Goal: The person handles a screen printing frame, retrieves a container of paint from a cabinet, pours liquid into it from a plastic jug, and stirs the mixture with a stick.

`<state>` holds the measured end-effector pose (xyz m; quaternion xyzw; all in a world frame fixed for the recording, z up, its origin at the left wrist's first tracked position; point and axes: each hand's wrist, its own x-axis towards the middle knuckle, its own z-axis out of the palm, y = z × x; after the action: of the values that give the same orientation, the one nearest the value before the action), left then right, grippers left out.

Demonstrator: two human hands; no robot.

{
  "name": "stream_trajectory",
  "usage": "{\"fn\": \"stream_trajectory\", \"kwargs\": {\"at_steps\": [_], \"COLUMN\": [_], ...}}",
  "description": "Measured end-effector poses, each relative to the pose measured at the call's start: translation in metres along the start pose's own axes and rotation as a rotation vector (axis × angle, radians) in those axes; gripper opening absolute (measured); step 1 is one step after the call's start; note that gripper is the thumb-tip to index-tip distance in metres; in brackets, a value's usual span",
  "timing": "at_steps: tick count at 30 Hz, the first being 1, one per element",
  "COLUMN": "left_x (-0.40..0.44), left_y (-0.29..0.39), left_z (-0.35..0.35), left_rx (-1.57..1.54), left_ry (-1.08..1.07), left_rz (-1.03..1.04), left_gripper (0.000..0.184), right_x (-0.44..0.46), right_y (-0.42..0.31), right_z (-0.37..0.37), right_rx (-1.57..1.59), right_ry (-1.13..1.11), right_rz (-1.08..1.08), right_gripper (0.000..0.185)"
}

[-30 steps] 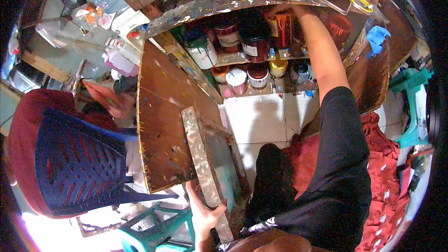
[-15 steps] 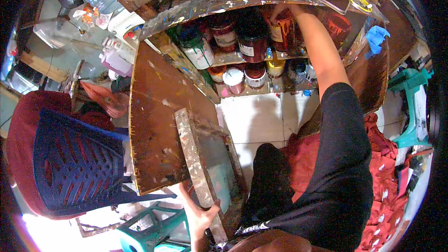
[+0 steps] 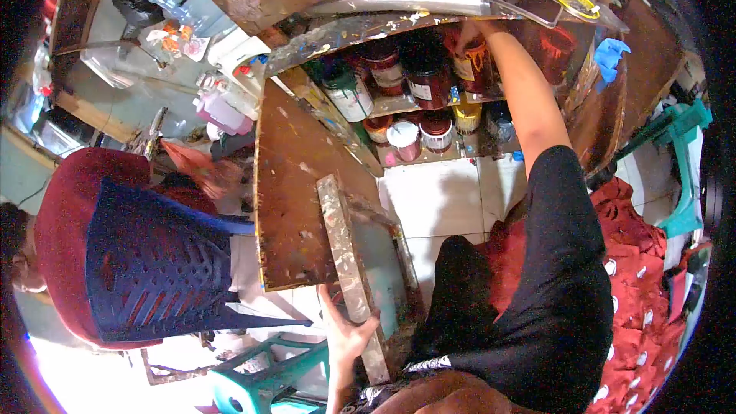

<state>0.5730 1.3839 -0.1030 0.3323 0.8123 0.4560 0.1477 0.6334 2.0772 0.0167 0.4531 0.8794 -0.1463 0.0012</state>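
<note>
My left hand [image 3: 349, 335] grips the lower part of a wooden screen-printing frame [image 3: 346, 249], its thumb over the paint-stained bar. The frame stands tilted beside my leg, with greyish mesh [image 3: 381, 264] between its bars. My right hand [image 3: 469, 33] reaches into the cabinet's upper shelf. Its fingers curl over the top of a paint jar [image 3: 475, 69] streaked with orange drips; shadow partly hides them. Beside that jar stand a dark red jar [image 3: 428, 86], another labelled jar [image 3: 386, 75] and a white jar with green drips [image 3: 349, 98].
Smaller tubs, among them a white-lidded one [image 3: 403, 140] and a yellow one [image 3: 467, 117], line the lower shelf. An open cabinet door [image 3: 295, 184] stands left of the frame. A person sits on a blue chair [image 3: 153, 261] at left. A green stool [image 3: 268, 372] is below.
The whole view has shifted, so the cabinet, chair and frame appear further right. My left hand keeps its grip on the frame, and my right hand stays at the orange-streaked jar.
</note>
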Motion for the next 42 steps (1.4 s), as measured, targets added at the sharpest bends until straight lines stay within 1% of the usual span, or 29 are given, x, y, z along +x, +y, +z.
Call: {"fn": "stream_trajectory", "kwargs": {"at_steps": [3,5,6,8,9,10,12,14,15,16,17,19,20,23,24,25,26,27,28,29,30,32,33,35,36,37,39,40,42], "left_x": [0.001,-0.007,-0.009,-0.010,-0.013,-0.014,-0.007,-0.008,-0.014,-0.021,-0.022,-0.020,-0.017,-0.016,-0.017,-0.018,-0.017,-0.018,-0.019,-0.020,-0.018,-0.016,-0.015,-0.016,-0.018,-0.019,-0.020,-0.021,-0.025], "left_y": [-0.004,-0.028,-0.010,-0.017,-0.021,-0.019,-0.024,-0.027,-0.032,-0.028,-0.033,-0.038,-0.043,-0.037,-0.037,-0.037,-0.037,-0.037,-0.038,-0.039,-0.042,-0.046,-0.048,-0.048,-0.048,-0.049,-0.056,-0.058,-0.051], "left_z": [-0.001,0.002,-0.005,-0.006,-0.007,-0.007,-0.001,-0.003,-0.007,-0.011,-0.014,-0.009,-0.007,-0.005,-0.005,-0.007,-0.010,-0.014,-0.016,-0.013,-0.007,-0.001,0.000,-0.002,-0.005,-0.005,-0.006,-0.006,-0.007], "left_rx": [-0.012,0.051,0.056,0.010,-0.022,-0.070,-0.118,-0.126,-0.133,-0.096,-0.117,-0.057,-0.100,-0.126,-0.136,-0.117,-0.107,-0.127,-0.133,-0.143,-0.155,-0.160,-0.142,-0.147,-0.131,-0.116,-0.126,-0.127,-0.134], "left_ry": [0.005,0.096,0.046,0.055,0.052,0.058,0.060,0.062,0.065,0.097,0.111,0.169,0.189,0.177,0.192,0.174,0.187,0.233,0.211,0.177,0.179,0.193,0.173,0.172,0.159,0.145,0.191,0.190,0.139], "left_rz": [0.065,0.162,0.079,0.063,0.049,0.080,0.164,0.232,0.260,0.272,0.298,0.367,0.428,0.369,0.371,0.371,0.365,0.360,0.336,0.311,0.303,0.311,0.326,0.307,0.313,0.318,0.317,0.333,0.306], "left_gripper": [0.123,0.116,0.118,0.119,0.120,0.122,0.123,0.124,0.125,0.126,0.129,0.131,0.131,0.130,0.130,0.130,0.130,0.130,0.131,0.132,0.134,0.136,0.137,0.138,0.139,0.139,0.139,0.139,0.138], "right_x": [-0.035,-0.059,-0.069,-0.090,-0.096,-0.089,-0.115,-0.164,-0.184,-0.217,-0.230,-0.299,-0.313,-0.387,-0.396,-0.394,-0.409,-0.411,-0.405,-0.412,-0.430,-0.458,-0.475,-0.496,-0.501,-0.527,-0.553,-0.568,-0.581], "right_y": [-0.014,-0.025,-0.030,-0.037,-0.035,-0.023,-0.024,-0.035,-0.045,-0.066,-0.067,-0.093,-0.090,-0.108,-0.109,-0.095,-0.106,-0.112,-0.107,-0.103,-0.109,-0.117,-0.121,-0.114,-0.096,-0.112,-0.114,-0.118,-0.107], "right_z": [-0.011,-0.015,-0.013,-0.010,-0.007,0.004,0.010,0.045,0.069,0.085,0.111,0.142,0.176,0.237,0.256,0.296,0.304,0.317,0.351,0.375,0.385,0.413,0.418,0.457,0.490,0.488,0.495,0.494,0.520], "right_rx": [-0.038,-0.059,-0.068,-0.085,-0.087,-0.002,-0.029,-0.229,-0.309,-0.079,-0.081,0.120,0.079,0.084,0.143,0.163,0.267,0.260,0.227,0.224,0.292,0.206,0.300,0.113,0.116,0.066,0.139,0.141,0.081], "right_ry": [-0.097,-0.141,-0.158,-0.164,-0.179,-0.284,-0.228,0.158,0.387,0.409,0.460,0.542,0.642,0.751,0.657,0.636,0.542,0.512,0.512,0.512,0.436,0.343,0.218,0.123,0.145,0.055,-0.097,-0.150,-0.206], "right_rz": [0.045,0.046,0.049,-0.002,-0.047,0.004,0.021,0.123,0.263,0.322,0.304,0.195,0.125,-0.078,-0.046,-0.049,-0.091,-0.136,-0.126,-0.142,-0.142,-0.097,-0.076,-0.026,-0.149,-0.037,-0.135,-0.054,-0.097], "right_gripper": [0.078,0.078,0.077,0.063,0.049,0.047,0.052,0.074,0.091,0.124,0.140,0.128,0.128,0.106,0.109,0.118,0.128,0.132,0.135,0.135,0.131,0.132,0.133,0.140,0.139,0.133,0.126,0.123,0.120]}}
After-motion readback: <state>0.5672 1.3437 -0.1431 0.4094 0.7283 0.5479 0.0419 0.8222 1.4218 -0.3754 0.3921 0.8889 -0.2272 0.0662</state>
